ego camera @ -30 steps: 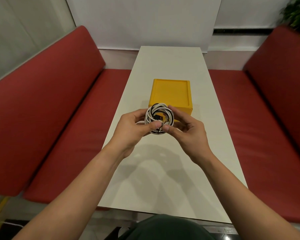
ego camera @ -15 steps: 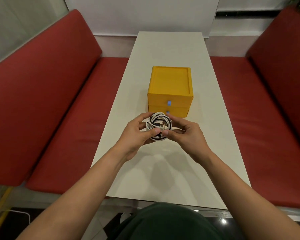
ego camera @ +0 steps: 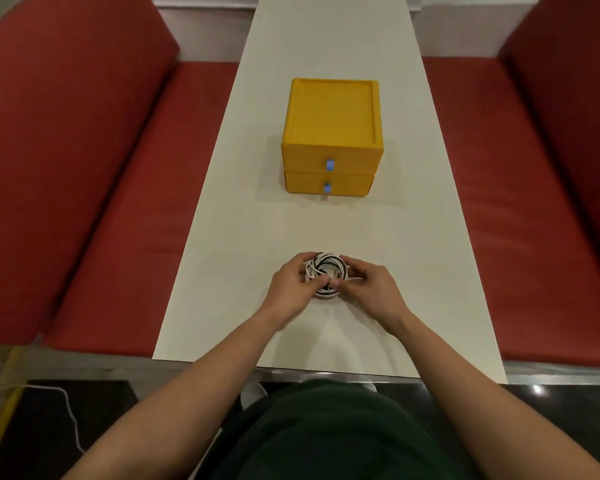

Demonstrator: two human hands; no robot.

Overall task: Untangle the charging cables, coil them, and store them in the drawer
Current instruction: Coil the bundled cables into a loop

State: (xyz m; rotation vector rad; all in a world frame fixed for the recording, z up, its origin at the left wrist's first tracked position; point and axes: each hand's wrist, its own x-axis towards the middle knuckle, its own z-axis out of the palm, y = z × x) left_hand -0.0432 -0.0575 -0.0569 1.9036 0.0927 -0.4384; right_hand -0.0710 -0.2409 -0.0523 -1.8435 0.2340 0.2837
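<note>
Item: cable bundle [ego camera: 326,273], black and white strands wound together into one ring, low over the white table [ego camera: 326,46], near its front edge. Whether it rests on the surface or hangs just above it, I cannot tell.

Item: left hand [ego camera: 293,289], curled round the ring's left side, thumb tip pinching the near strands.

Item: right hand [ego camera: 369,289], curled round the right side, thumb and forefinger pinching the same near spot. A short white end pokes out to the right under its fingers.

Item: yellow drawer unit [ego camera: 331,133], two drawers with blue pull tabs, upper tab [ego camera: 329,164] and lower tab [ego camera: 327,188], both drawers closed, well apart from the hands.

Risks as I read them:
- Black and white appear coiled as one mass. If so, the cables are not separated, and stowing them this way leaves the untangling undone.
- The coil seems held only by the two pinches. Freeing one hand for a tab may let the loops spring open.
- The loose end may catch on the drawer lip.
- The unit looks light; a one-handed pull on a tab may slide it instead of opening it.
</note>
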